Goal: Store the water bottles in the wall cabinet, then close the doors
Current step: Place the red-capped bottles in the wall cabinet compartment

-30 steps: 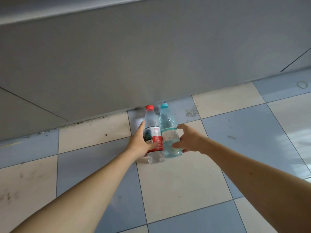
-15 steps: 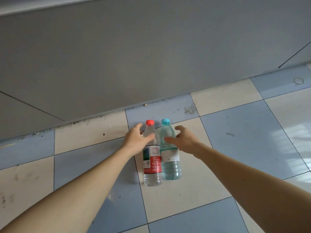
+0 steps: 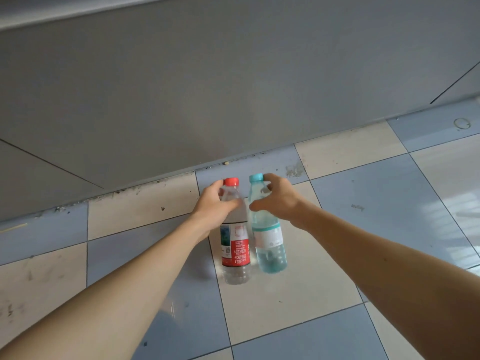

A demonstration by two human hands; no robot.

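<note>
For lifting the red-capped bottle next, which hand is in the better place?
Left hand: its fingers already curl round the red-capped bottle's shoulder. The right hand is at the blue-capped bottle.

a plain grey wall [image 3: 233,81] is filling the upper half of the frame, with thin dark seam lines running across it at the far left and the upper right. a paler strip is showing along the top left edge. below it, a checkered floor [image 3: 298,302] of pale blue and cream tiles is spreading across the lower half, slanting up toward the right. grime and small crumbs are gathering along the joint [image 3: 145,185] where wall and floor are meeting. a faint ring mark [image 3: 461,123] is sitting on a blue tile at the upper right. bright light [image 3: 452,211] is glaring off the tiles at the right edge.
</note>
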